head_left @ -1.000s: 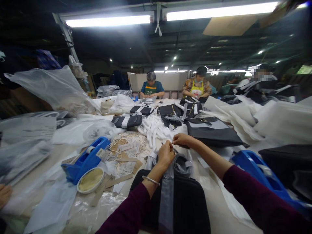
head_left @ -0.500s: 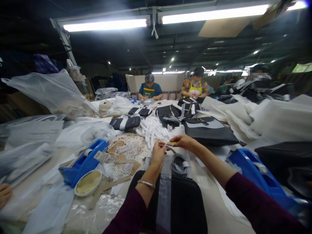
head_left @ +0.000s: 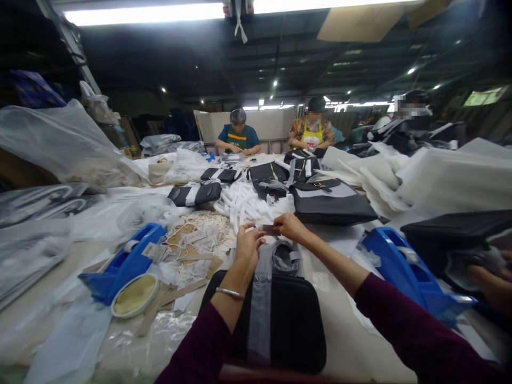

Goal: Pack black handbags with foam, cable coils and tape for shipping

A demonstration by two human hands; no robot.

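1. Six o'clock: the left arm hides part of the black bag.
2. Four o'clock, near the middle: the right hand covers one end of the dark card.
3. Past three o'clock, far out: the edge cuts off another person's hand.
4. Eleven o'clock: words on the green apron are too small.

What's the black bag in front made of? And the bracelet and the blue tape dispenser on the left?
Black bag: perhaps fabric or imitation leather; its surface looks mostly matte, with softly rounded corners.
Bracelet: probably polished metal, since it's silvery and shiny.
Blue tape dispenser: likely hard plastic, smooth-looking, with one even colour and crisp edges.
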